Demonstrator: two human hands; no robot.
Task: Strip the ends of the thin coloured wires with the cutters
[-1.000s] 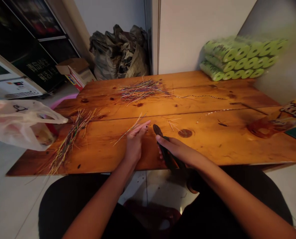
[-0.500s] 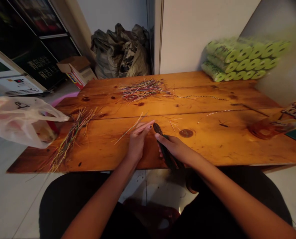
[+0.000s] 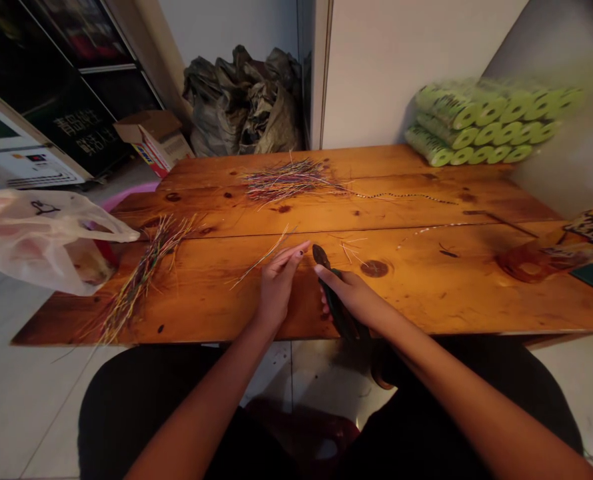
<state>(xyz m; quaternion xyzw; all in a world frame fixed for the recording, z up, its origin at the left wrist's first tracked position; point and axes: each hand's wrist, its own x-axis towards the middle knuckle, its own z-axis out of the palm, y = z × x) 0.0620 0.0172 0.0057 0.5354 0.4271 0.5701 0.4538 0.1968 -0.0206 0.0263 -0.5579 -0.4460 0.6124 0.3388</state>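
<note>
My right hand (image 3: 349, 293) is wrapped round a pair of dark-handled pliers (image 3: 332, 295), whose head points up toward the fingertips of my left hand. My left hand (image 3: 279, 277) is closed in a pinch, thumb against fingers; whatever lies between them is too small to make out. A narrow gap separates the plier head from those fingertips. A few thin wires (image 3: 260, 257) lie on the wooden table (image 3: 421, 300) just left of my left hand. Short wire scraps (image 3: 349, 248) lie beyond the pliers.
One bundle of coloured wires (image 3: 146, 280) lies at the table's left, another bundle (image 3: 289, 180) at the back. A white plastic bag (image 3: 36, 233) sits on the left. An orange-labelled bottle (image 3: 551, 247) lies at the right; green-wrapped rolls (image 3: 476, 127) are stacked at the back right.
My right hand and the pliers have shifted slightly right, so the gap to my left fingertips is a little wider. My left hand has hardly moved and stays pinched.
</note>
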